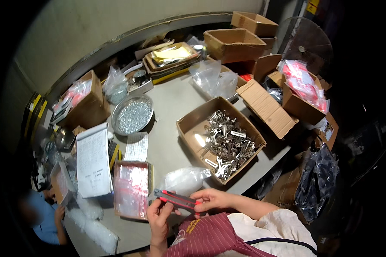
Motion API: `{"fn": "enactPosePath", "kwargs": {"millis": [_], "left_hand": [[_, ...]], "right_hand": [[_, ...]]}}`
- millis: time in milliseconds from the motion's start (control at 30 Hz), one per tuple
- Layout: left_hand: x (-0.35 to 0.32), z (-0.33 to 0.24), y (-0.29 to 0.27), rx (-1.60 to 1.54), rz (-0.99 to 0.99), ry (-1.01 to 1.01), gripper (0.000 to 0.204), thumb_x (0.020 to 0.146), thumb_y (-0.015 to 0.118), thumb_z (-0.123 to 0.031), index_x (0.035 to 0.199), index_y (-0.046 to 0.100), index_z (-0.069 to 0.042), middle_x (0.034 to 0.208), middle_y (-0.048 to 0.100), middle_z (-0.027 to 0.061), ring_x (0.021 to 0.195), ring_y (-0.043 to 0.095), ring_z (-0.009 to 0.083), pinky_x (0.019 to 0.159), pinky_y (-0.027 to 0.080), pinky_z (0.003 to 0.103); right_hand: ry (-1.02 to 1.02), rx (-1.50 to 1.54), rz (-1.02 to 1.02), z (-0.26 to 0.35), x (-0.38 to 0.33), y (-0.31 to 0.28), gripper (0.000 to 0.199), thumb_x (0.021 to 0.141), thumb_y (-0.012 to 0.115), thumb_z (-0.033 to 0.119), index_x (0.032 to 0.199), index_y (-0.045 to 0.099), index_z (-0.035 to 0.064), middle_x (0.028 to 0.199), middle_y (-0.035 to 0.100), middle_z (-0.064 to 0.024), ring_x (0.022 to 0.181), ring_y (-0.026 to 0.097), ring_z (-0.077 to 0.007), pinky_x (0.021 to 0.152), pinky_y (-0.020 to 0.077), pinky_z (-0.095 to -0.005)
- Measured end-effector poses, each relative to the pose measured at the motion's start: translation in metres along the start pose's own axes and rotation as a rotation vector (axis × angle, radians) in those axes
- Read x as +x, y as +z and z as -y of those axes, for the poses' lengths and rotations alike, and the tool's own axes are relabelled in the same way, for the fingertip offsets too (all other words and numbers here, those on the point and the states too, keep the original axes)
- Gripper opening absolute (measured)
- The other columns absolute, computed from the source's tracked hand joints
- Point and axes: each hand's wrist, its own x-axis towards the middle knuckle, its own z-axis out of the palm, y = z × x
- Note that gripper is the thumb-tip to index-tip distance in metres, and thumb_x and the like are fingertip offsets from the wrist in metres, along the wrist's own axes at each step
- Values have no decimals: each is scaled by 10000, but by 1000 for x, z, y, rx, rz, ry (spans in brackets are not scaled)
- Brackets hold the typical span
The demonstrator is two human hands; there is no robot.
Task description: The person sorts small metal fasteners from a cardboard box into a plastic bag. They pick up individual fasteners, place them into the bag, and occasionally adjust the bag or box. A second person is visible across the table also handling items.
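Between my two hands is a utility knife (179,200) with a red and dark grey body, held low over the table's near edge. My left hand (160,216) grips its dark front end, thumb along the side. My right hand (212,199) closes its fingers round the red rear end. Whether any blade sticks out is too small to tell. Just beyond the knife lies a clear plastic bag (185,179) with whitish contents. Past it stands an open cardboard box (189,123) part filled with slotted metal pieces (227,139).
Left of my hands are a box of clear packets (132,186) and a written sheet (93,160). A round metal bowl (149,128) holds small shiny parts. Cartons (233,47) crowd the back right, near a fan (304,45). Another person (49,220) sits at lower left.
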Motion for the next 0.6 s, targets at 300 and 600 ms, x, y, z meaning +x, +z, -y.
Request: {"fn": "enactPosePath", "kwargs": {"millis": [300,600], "left_hand": [[-5,-5,11,354,97,205,140,976,617,-38,887,660,61,845,618,78,752,613,148,678,510,274],[-4,3,-50,940,-439,696,338,848,707,-3,1185,687,12,1092,679,130,1009,669,250,884,529,342]], "right_hand": [[131,-115,-77,21,-3,20,263,896,783,159,1087,706,-5,833,698,14,764,623,-43,694,490,-215],[-245,-13,-259,33,-33,4,501,885,724,202,1235,573,-124,930,708,-231,752,719,-329,631,615,-439]]}}
